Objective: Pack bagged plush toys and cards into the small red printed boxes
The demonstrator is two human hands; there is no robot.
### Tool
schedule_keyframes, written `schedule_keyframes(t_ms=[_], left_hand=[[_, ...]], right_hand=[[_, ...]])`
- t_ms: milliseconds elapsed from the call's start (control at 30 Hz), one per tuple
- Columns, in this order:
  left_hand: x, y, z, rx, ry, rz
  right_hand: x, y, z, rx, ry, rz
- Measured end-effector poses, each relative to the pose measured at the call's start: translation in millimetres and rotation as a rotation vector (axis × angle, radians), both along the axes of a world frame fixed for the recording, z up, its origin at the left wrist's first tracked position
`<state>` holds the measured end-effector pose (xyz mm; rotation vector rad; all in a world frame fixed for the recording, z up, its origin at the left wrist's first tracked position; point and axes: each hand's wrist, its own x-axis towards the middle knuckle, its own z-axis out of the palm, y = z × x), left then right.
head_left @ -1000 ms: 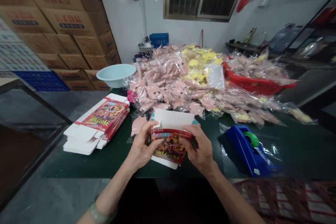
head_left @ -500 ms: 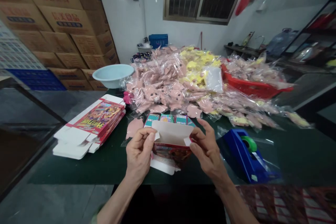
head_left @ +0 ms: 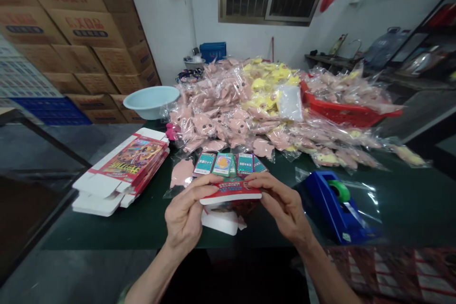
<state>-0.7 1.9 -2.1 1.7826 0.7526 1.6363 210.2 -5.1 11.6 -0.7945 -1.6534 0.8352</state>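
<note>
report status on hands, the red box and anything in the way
Left hand and right hand gripping red box at opposite ends. White flap out, near side. Cards just beyond, tape dispenser off right, neither blocking.

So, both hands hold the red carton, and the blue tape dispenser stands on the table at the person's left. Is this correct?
Not quite: the blue tape dispenser stands at the person's right, as the head view shows. The left hand and right hand do hold the red carton.

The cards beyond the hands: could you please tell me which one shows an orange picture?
The second card from the left; its orange-yellow picture sets it apart from white-lettered teal cards on either side.
</note>
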Motion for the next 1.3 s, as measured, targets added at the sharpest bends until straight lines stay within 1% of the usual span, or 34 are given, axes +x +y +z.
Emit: schedule_keyframes(t_ms=[67,133,167,233,300,400,500,567,633,733,767,833,933,1033,1100,1200,1300], left_hand=[[-3,-1,-2.0,-0.079,-0.049,-0.089],[-5,-2,0.6,-0.112,-0.046,-0.167],[-4,-2,3.2,-0.105,-0.026,-0.171],[-2,-3,9.0,-0.061,0.033,-0.108],[2,-4,13.4,-0.040,0.079,-0.038],[8,-6,15.5,-0.048,0.098,-0.020],[11,-9,16.2,0.000,0.073,0.040],[12,-12,19.3,0.003,0.042,0.066],[10,-14,25.3,-0.047,0.052,0.030],[2,-13,35.5,-0.092,0.138,-0.079],[-1,-12,37.7,-0.083,0.167,-0.105],[-7,-10,38.6,-0.028,0.216,-0.112],[-13,-9,30.2,0.090,0.285,-0.057],[-14,-11,15.2,0.207,0.331,-0.031],[-12,-11,5.4,0.263,0.319,0.021],[-2,-10,-6.1,0.288,0.234,0.114],[7,-8,-13.4,0.248,0.174,0.143]], right_hand=[[3,0,2.8,-0.045,-0.006,0.053],[3,1,2.7,-0.060,0.008,0.012],[3,1,2.0,-0.061,0.008,-0.027],[1,1,1.2,-0.062,-0.015,-0.094],[0,1,2.1,-0.079,-0.053,-0.103],[-2,-3,6.1,-0.085,-0.103,-0.100],[-4,-9,10.2,-0.051,-0.139,-0.132],[-5,-13,12.6,-0.043,-0.140,-0.156],[-5,-16,14.7,-0.067,-0.130,-0.153],[-4,-19,16.9,-0.087,-0.118,-0.120],[-4,-19,17.1,-0.063,-0.119,-0.114],[-4,-19,16.6,0.019,-0.126,-0.121],[-7,-19,13.6,0.120,-0.152,-0.158],[-9,-20,6.4,0.181,-0.186,-0.208],[-10,-20,-1.6,0.231,-0.196,-0.228],[-12,-19,-15.9,0.298,-0.171,-0.250],[-18,-18,-26.4,0.332,-0.154,-0.289]])
